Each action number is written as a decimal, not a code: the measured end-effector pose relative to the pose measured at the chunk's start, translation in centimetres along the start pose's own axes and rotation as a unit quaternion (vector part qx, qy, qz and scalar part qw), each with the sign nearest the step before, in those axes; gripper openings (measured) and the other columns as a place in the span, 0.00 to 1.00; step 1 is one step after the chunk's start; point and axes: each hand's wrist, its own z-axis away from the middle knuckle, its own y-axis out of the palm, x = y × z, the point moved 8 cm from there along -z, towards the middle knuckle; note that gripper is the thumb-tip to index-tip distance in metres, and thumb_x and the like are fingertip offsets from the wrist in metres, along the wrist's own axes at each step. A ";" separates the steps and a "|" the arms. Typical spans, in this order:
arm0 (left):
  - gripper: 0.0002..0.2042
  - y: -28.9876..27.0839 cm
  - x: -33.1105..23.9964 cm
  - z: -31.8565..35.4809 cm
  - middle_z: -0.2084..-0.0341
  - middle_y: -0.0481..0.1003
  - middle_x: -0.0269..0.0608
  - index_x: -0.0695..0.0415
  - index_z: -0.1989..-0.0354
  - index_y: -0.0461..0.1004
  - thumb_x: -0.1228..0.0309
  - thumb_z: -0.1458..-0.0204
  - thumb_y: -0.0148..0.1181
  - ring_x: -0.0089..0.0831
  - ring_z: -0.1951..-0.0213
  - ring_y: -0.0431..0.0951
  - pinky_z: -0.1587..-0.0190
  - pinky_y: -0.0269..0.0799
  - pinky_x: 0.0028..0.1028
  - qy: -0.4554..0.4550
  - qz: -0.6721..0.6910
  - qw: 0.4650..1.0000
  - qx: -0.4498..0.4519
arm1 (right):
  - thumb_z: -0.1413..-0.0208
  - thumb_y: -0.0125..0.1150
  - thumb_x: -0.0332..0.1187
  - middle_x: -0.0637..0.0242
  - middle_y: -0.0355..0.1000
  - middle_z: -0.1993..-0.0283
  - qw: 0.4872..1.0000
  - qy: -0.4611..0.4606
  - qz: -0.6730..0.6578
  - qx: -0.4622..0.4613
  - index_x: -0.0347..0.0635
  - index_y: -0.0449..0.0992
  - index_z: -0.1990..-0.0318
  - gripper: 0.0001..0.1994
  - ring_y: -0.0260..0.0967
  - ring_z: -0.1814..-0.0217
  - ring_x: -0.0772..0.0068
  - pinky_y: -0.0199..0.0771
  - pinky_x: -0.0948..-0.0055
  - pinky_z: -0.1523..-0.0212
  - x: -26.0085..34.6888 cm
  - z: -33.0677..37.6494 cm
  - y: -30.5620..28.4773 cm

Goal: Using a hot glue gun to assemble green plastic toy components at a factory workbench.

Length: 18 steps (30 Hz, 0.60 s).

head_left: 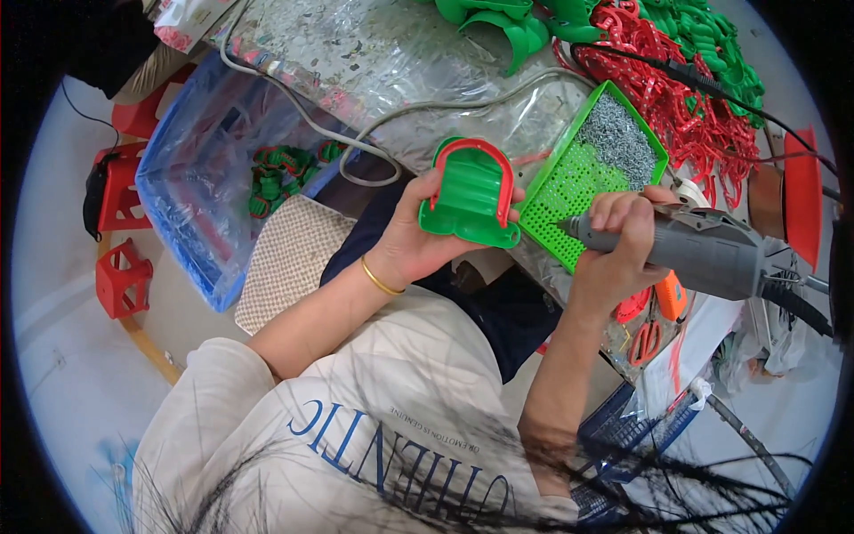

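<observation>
My left hand (414,227) holds a curved green plastic part (470,191) with a red U-shaped strip (498,156) along its rim. The hollow side of the part faces up. In my right hand (623,236) is a grey electric screwdriver (712,254), its fingers wrapped round the body. The tool's tip points left, over the lower edge of a bright green perforated tray (556,200). Small silver screws (618,138) lie heaped at the tray's far end. A gap separates the tip from the green part.
Red strips (632,80) and green parts (511,31) pile up at the back right. A pale cable (463,104) crosses the plastic-covered table (356,53). At left stands a blue lined bin (191,178) with finished-looking red-green pieces. Scissors (645,343) lie near the right edge.
</observation>
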 end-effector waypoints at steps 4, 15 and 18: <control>0.32 -0.4 0.6 0.0 0.50 0.67 0.52 0.59 0.43 0.60 0.50 0.53 0.55 0.41 0.50 0.70 0.47 0.65 0.43 -0.012 -0.003 1.000 0.004 | 0.49 0.54 0.25 0.69 0.58 0.82 1.000 0.011 0.013 0.006 0.34 0.65 0.60 0.10 0.55 0.80 0.78 0.59 0.76 0.76 -1.3 1.2 0.4; 0.32 -1.1 0.4 0.2 0.48 0.65 0.53 0.59 0.42 0.59 0.51 0.51 0.53 0.42 0.49 0.69 0.45 0.63 0.45 -0.012 -0.008 1.000 0.009 | 0.49 0.54 0.25 0.69 0.58 0.82 0.999 0.021 0.044 -0.015 0.33 0.65 0.60 0.10 0.56 0.80 0.78 0.60 0.75 0.75 -3.0 1.7 0.3; 0.33 -1.3 0.5 0.0 0.48 0.65 0.54 0.58 0.42 0.58 0.50 0.52 0.54 0.42 0.49 0.68 0.45 0.62 0.45 -0.012 -0.007 1.000 0.017 | 0.49 0.54 0.25 0.69 0.58 0.81 0.998 0.022 0.050 -0.018 0.33 0.65 0.60 0.10 0.56 0.80 0.78 0.60 0.75 0.74 -3.2 1.7 0.3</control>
